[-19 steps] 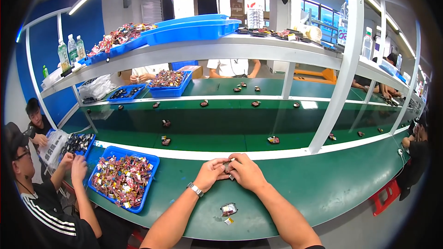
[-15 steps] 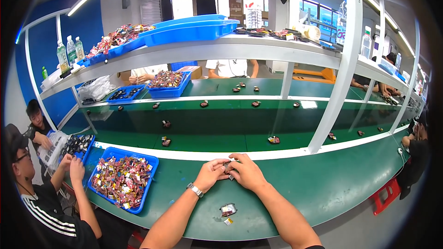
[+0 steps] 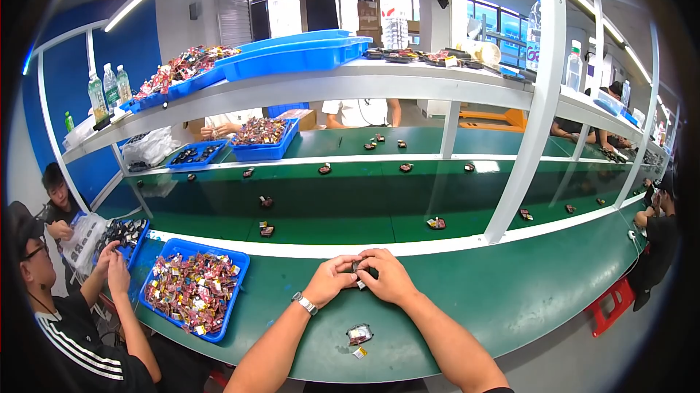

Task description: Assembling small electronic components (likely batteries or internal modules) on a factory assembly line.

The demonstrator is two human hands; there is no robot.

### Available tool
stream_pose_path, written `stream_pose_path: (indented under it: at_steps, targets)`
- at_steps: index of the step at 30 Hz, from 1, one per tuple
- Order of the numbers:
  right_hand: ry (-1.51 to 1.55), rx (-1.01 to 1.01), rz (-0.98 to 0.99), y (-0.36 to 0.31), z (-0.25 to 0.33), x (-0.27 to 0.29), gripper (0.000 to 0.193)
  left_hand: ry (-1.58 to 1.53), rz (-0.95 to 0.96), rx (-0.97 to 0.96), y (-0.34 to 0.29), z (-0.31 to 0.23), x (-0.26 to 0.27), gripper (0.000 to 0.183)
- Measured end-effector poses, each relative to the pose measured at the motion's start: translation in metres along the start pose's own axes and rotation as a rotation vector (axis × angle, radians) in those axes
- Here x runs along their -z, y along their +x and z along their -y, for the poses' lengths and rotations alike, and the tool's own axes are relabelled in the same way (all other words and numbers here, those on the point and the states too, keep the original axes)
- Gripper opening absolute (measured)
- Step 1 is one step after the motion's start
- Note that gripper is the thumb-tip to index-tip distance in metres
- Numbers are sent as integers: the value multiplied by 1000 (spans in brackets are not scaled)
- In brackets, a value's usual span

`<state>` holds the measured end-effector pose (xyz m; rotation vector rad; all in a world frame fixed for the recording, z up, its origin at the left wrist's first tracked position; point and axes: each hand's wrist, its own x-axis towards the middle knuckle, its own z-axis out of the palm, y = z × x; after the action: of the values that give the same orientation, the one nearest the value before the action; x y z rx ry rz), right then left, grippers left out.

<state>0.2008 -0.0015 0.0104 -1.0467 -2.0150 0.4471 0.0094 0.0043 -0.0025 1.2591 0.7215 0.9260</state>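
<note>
My left hand [image 3: 334,280] and my right hand [image 3: 386,277] meet over the green bench [image 3: 467,298], both with closed fingers. Between their fingertips is a small dark electronic part [image 3: 356,267], mostly covered, with a small white piece [image 3: 361,284] showing below it. A similar small part [image 3: 359,334], dark-edged with a silvery middle, lies on the bench nearer to me between my forearms. Its yellow-and-white tag [image 3: 359,353] sticks out toward the near edge.
A blue tray [image 3: 243,276] heaped with reddish parts stands left of my hands, beside a co-worker [image 3: 87,335]. Ahead, a conveyor belt [image 3: 343,207] carries spaced-out parts behind a white rail [image 3: 306,250]. A white post [image 3: 536,123] and shelf [image 3: 306,81] rise beyond.
My fingers have shifted around the part, the right hand's fingers now more curled over it. Parts on the belt have moved slightly to the right.
</note>
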Motion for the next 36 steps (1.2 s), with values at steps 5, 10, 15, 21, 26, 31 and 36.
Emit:
stream_pose_path:
  at_steps: [5,10,15,21,26,31,36]
  targets:
    - [61,28,62,-2,-4,6,10,-32,-20,70,0,-2,1,35]
    - [118,61,90,-3,-2,11,9,-21,-6,65,0,-4,-1,33]
    - [39,-12,19,-6,3,3,10,-49,-1,55,1,-1,2,32]
    - [52,-3,-18,-7,2,-2,13,-64,1,64,0,-1,4,32]
    - [63,-14,-13,-7,-1,-3,14,-74,6,60,-1,-3,3,31]
    - [82,-50,-44,-7,-2,-9,14,-97,-14,64,0,1,5,31]
    - [147,-38,-59,-7,-3,-12,14,-103,-30,58,-1,3,5,30]
